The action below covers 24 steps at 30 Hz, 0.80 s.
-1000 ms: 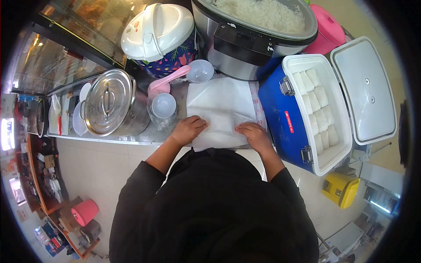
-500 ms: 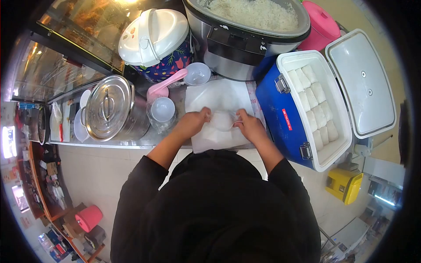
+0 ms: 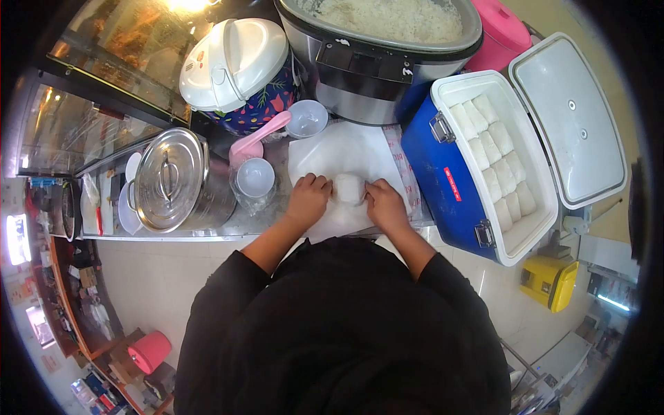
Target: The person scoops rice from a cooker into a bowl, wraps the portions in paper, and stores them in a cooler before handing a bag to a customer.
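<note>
A small white paper-wrapped bundle (image 3: 349, 187) rests on white paper sheets (image 3: 377, 149) at the counter's front. My left hand (image 3: 309, 199) is closed at the bundle's left side, fingers curled on its wrapping. On the right side, my right hand (image 3: 386, 203) pinches the wrapping near the bundle's edge. Left of the paper stand a white bowl (image 3: 255, 178) on crumpled plastic and a second bowl (image 3: 306, 119). A pink scoop (image 3: 259, 138) lies between the bowls and a steel pot.
A large open cooker (image 3: 366, 76) of white rice stands behind. At right is a blue cooler (image 3: 443, 180), lid open, holding several white bundles (image 3: 490, 145). A lidded steel pot (image 3: 169, 181), a floral rice cooker (image 3: 238, 69) and a glass display case (image 3: 124, 55) are at left.
The wrapping around the bundle has been drawn in, and it looks more compact. My left hand has turned so its knuckles face up. The whole view has shifted slightly.
</note>
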Available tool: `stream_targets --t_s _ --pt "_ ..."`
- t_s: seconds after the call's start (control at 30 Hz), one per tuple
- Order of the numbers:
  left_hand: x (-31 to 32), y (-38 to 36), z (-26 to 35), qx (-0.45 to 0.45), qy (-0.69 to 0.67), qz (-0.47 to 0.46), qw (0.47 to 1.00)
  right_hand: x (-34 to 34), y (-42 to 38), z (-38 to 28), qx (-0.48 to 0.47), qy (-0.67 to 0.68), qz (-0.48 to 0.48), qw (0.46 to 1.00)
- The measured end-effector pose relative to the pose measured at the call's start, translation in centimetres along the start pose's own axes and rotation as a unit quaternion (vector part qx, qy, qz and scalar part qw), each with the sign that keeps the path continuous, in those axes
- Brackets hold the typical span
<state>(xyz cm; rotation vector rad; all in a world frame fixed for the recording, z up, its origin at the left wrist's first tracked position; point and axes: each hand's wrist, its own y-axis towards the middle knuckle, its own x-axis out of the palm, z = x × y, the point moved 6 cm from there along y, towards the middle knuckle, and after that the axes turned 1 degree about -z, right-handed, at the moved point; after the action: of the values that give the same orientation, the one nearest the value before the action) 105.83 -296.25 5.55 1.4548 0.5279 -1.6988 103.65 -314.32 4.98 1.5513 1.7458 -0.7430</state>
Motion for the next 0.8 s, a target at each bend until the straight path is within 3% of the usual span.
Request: stream_targets --t_s 0.07,0.17,0.2,0.27,0.37,0.47,0.57,0.67,0.8 --pt "0.0 -0.1 1.1 -0.034 0.024 0.017 0.999 0.0 -1.1 -1.9 -0.058 -0.038 0.080 0.994" --pt "0.0 0.4 0.3 -0.153 -0.169 -0.010 0.974 0.1 -0.2 -1.5 -0.035 -0.004 0.064 0.997" --pt "0.0 0.7 -0.3 -0.217 -0.318 0.031 0.922 -0.8 0.2 -2.3 -0.047 -0.001 0.090 0.995" --pt "1.1 0.6 -0.7 -0.328 -0.585 0.104 0.735 -3.5 0.4 -5.0 -0.069 0.005 0.134 0.989" --pt "-2.7 1.9 1.5 -0.435 -0.767 0.073 0.466 -5.1 0.7 -8.8 -0.124 -0.047 0.158 0.979" --pt "-4.7 2.8 2.5 -0.475 -0.760 0.076 0.438 -6.9 0.2 -12.1 -0.152 -0.064 0.165 0.972" --pt "-6.2 3.5 2.2 -0.441 -0.739 0.118 0.495 -6.8 0.2 -12.5 -0.177 -0.079 0.154 0.969" --pt "-7.2 4.3 1.8 -0.376 -0.735 0.192 0.531 -8.0 0.3 -13.6 -0.167 0.002 0.096 0.981" --pt "-10.5 5.0 2.4 -0.278 -0.655 0.287 0.641 -11.2 0.5 -14.8 -0.096 0.267 0.116 0.952"
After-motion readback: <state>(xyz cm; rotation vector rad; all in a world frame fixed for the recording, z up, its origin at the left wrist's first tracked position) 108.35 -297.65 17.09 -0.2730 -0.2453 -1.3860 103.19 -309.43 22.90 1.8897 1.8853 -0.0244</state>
